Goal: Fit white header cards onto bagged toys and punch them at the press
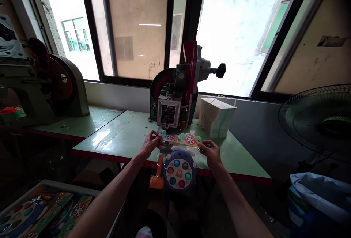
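Note:
Between my two hands stretches a printed header card (181, 139), held under the head of a stapling machine (175, 95). My left hand (150, 143) pinches its left end, and my right hand (211, 152) pinches the right end. Below the card hangs a clear bag holding a round blue toy (180, 170) with several coloured buttons, and an orange toy hammer (157, 177). The toy hangs past the table's front edge, above my lap. The card's upper edge is partly hidden by the machine.
Behind the card is the green table (115, 130). A stack of cards (216, 117) stands right of the machine. At lower left a crate (55, 183) contains packed toys. Another machine (49, 80) is at left, a fan (320, 121) and a blue-white sack (318, 201) at right.

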A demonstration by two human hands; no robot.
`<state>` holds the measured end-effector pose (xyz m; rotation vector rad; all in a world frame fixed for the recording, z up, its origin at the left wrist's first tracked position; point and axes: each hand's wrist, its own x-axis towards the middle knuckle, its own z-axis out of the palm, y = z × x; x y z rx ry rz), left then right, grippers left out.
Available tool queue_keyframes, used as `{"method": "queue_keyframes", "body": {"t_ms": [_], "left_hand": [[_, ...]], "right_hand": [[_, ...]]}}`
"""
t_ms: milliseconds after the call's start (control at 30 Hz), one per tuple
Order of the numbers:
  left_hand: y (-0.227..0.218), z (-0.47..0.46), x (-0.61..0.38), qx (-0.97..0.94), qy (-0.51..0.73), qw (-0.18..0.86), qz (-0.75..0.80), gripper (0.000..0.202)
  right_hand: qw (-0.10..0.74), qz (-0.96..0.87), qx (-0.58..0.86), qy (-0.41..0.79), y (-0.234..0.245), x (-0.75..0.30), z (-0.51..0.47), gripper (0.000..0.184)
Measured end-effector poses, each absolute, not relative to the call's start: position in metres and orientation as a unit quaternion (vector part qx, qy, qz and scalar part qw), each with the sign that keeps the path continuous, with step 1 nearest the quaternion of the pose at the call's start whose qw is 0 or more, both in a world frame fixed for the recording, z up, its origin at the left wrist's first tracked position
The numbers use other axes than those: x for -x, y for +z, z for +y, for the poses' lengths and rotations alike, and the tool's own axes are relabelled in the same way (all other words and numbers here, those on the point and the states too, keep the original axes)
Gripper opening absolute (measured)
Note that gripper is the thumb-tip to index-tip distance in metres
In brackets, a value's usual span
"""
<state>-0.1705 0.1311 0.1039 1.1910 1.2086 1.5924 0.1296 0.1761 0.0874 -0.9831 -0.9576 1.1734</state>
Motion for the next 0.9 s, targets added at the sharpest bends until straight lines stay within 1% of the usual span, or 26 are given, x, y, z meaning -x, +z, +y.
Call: {"method": "queue_keyframes", "body": {"t_ms": [300, 533, 900], "left_hand": [[0.106, 0.129, 0.173, -0.468, 0.618, 0.413, 0.477, 0.035], [0.103, 0.13, 0.175, -0.469, 0.635, 0.414, 0.453, 0.036], [0.112, 0.092, 0.225, -0.435, 0.667, 0.385, 0.466, 0.043]], "right_hand": [[0.603, -0.436, 0.441, 0.502, 0.083, -0.132, 0.187, 0.056], [0.607, -0.434, 0.435, 0.504, 0.087, -0.129, 0.188, 0.055], [0.584, -0.466, 0.376, 0.549, 0.091, -0.063, 0.195, 0.05]]}}
